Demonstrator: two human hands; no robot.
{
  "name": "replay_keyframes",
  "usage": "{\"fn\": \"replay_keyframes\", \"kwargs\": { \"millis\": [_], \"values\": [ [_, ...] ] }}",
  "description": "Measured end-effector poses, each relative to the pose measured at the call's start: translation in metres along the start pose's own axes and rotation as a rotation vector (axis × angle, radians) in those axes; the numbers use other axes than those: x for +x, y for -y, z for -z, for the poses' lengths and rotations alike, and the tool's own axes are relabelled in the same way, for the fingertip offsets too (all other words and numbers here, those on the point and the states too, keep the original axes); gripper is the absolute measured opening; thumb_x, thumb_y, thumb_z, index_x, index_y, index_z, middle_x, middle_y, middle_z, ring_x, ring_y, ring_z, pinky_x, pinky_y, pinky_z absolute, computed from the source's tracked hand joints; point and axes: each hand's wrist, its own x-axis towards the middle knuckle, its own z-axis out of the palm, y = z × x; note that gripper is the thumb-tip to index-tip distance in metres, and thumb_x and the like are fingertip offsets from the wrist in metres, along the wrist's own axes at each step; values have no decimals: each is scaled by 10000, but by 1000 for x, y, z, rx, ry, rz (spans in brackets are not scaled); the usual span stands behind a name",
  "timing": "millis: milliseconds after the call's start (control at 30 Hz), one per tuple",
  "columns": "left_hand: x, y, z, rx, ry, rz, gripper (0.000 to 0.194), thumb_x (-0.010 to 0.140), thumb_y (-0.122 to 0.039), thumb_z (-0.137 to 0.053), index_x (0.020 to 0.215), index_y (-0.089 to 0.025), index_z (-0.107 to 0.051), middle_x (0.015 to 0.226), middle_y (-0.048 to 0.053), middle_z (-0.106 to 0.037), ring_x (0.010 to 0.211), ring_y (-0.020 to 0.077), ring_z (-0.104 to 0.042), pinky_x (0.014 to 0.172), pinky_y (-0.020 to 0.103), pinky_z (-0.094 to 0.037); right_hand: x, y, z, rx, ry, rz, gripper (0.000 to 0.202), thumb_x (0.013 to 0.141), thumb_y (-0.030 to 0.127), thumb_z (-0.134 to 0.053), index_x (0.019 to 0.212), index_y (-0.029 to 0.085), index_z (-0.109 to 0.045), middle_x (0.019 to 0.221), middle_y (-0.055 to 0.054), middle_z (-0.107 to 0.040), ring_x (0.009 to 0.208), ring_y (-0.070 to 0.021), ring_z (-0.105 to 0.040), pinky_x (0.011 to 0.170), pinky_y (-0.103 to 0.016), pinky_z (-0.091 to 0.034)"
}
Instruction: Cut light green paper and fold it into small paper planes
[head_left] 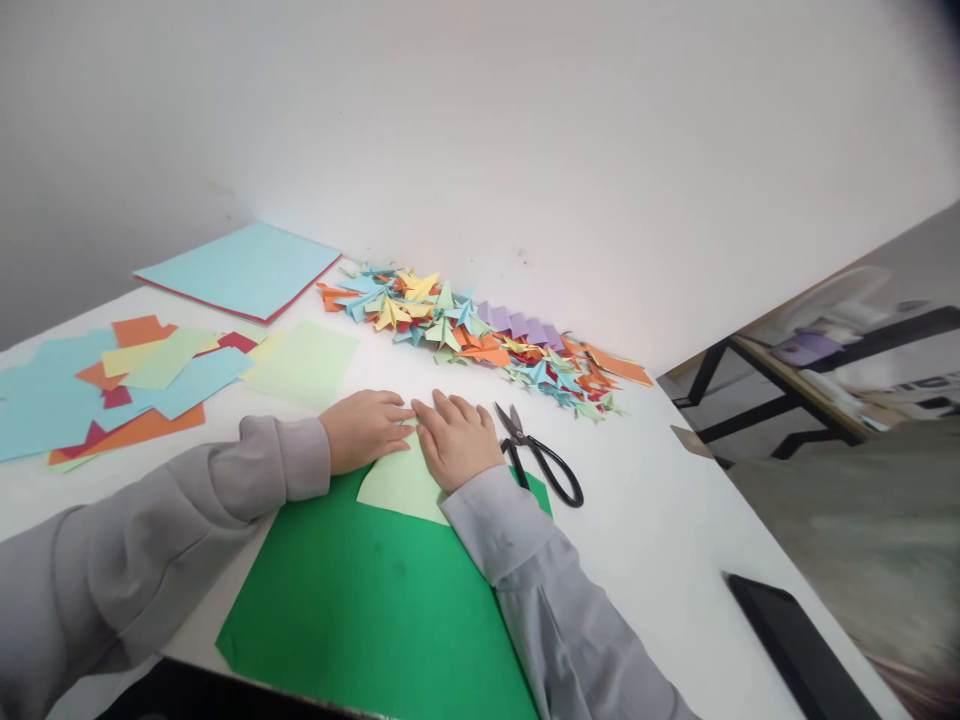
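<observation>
A pale green paper (405,485) lies on a large green sheet (367,600). On its upper left part rests my left hand (367,430), fingers pointing right and lying fairly flat. My right hand (457,440) lies on the same paper's upper right, its fingers spread and flat. The fingertips of both hands nearly meet at the paper's top, and part of the paper is hidden under them. Scissors with black handles (551,465) lie just right of my right hand, blades partly apart, one handle partly hidden by the sleeve.
Many small folded paper pieces (465,330) line the wall side of the white table (645,500). Coloured paper scraps (172,365) spread at the left, below a stack of light blue sheets (247,265). A black flat device (795,650) sits near the right edge.
</observation>
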Motion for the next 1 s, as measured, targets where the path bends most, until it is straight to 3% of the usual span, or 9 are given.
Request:
{"fn": "replay_keyframes", "kwargs": {
  "millis": [433, 667, 1000],
  "values": [
    [1, -1, 1, 17, 6, -8, 261, 846, -281, -439, 848, -144, -662, 964, 73, -649, 946, 225, -542, 809, 371, -449, 1, -4, -9, -12, -46, 32, 415, 877, 373, -269, 1260, 291, -405, 1349, -44, -393, 1186, -260, -355, 926, -467, -285],
    [1, -1, 1, 21, 18, -2, 262, 842, -283, -443, 895, -134, -653, 997, 88, -642, 921, 224, -549, 780, 368, -459, 2, -7, -13, 15, -64, 13, 475, 866, 380, -293, 1288, 176, -361, 1348, -77, -397, 1193, -234, -338, 924, -404, -304],
    [0, 0, 1, 10, 34, 13, 277, 850, -290, -426, 876, -151, -664, 1016, 81, -637, 947, 228, -537, 785, 372, -456, 1, -6, -9, 5, -63, 33, 419, 871, 379, -286, 1264, 279, -391, 1336, -34, -410, 1169, -236, -364, 892, -407, -329]
  ]
}}
